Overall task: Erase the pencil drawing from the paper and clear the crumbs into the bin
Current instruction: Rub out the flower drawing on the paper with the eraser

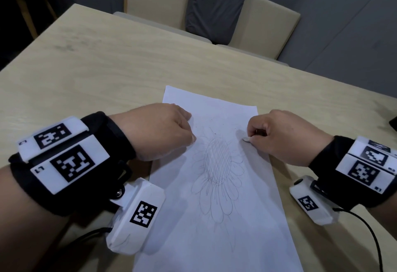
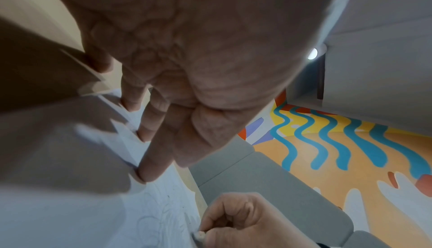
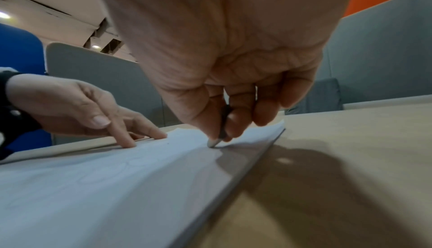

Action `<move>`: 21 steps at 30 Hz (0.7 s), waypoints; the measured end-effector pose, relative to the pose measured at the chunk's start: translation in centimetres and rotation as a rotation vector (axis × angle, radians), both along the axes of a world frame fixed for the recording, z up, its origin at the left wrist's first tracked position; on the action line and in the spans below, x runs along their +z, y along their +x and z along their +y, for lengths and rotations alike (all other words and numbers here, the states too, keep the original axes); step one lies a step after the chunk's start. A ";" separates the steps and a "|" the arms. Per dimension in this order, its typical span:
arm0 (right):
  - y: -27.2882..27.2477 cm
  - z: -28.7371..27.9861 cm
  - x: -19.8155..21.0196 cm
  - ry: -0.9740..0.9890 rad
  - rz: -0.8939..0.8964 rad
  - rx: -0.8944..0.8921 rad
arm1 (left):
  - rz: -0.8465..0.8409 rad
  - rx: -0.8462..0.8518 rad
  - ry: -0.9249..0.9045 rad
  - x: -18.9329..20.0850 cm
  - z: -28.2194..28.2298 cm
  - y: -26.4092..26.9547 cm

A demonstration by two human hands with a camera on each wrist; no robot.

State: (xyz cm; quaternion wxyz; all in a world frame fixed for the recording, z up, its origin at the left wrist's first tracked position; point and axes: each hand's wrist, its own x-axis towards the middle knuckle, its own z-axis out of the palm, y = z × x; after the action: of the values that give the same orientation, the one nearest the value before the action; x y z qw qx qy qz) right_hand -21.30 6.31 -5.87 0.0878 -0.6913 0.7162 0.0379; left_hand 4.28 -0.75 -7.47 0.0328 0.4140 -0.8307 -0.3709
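A white sheet of paper (image 1: pixel 214 218) lies lengthwise on the wooden table (image 1: pixel 107 67), with a pencil flower drawing (image 1: pixel 217 173) in its middle. My left hand (image 1: pixel 163 130) presses straight fingers (image 2: pixel 149 161) down on the sheet's upper left part. My right hand (image 1: pixel 277 134) pinches a small worn white eraser (image 1: pixel 246 139) between thumb and fingers, its tip touching the paper near the right edge, above the flower. In the right wrist view the eraser (image 3: pixel 214 142) meets the sheet (image 3: pixel 93 187). A few dark crumbs dot the paper above the drawing. No bin shows.
Two beige chairs (image 1: pixel 264 24) stand at the table's far side against grey panels. A dark object (image 1: pixel 393 122) peeks in at the right edge. Cables (image 1: pixel 365 228) trail from my wrist cameras over the table near the front.
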 end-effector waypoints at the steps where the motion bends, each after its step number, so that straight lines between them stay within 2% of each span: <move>1: -0.1 0.1 0.0 -0.005 -0.003 -0.005 | 0.000 0.001 -0.002 0.0 0.0 0.0; 21: 0.0 0.4 -0.4 -0.032 -0.026 -0.028 | 0.001 0.029 0.014 -0.2 0.0 -0.2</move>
State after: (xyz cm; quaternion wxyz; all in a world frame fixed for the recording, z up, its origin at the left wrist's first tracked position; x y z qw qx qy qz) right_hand -21.26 6.72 -6.29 0.0867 -0.6830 0.7251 0.0163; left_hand 4.12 -0.72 -7.67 0.0360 0.4260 -0.8220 -0.3763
